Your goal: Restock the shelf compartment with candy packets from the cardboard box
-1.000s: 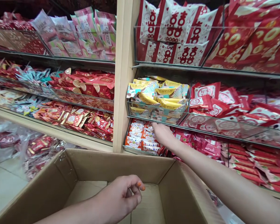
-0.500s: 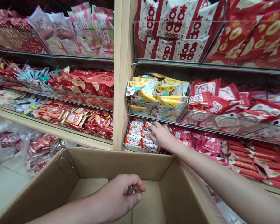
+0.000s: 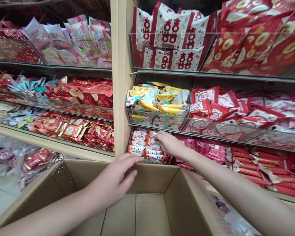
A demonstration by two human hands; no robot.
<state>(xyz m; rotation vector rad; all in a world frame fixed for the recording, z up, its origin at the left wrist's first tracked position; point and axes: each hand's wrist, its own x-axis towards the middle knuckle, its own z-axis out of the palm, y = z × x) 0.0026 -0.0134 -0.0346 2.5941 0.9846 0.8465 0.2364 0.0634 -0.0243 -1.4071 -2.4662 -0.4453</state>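
In the bottom compartment, my right hand (image 3: 169,143) pinches the edge of a small orange-and-white snack packet (image 3: 151,139). This packet tilts upward among several similar ones (image 3: 137,150) standing in rows. My right fingertips are partly hidden behind the hand. Over the far part of a cardboard box (image 3: 147,177), my left hand (image 3: 118,177) is open, with fingers stretched towards the packets and thumb apart. It holds nothing, and its fingertips overlap the box's far rim in the view.
Above are yellow Ginmar packets (image 3: 166,98) behind a clear shelf lip, with red-and-white packets (image 3: 206,96) beside them. A wooden upright (image 3: 120,82) divides the shelving. Clear plastic bags of red packets (image 3: 36,160) lie on the floor at left. Pink packets (image 3: 215,150) fill the neighbouring bottom compartment.
My left hand has risen forward from inside the box towards the shelf, its curled fingers now stretched out. My right hand has drawn the packet up slightly. The view has shifted a little.
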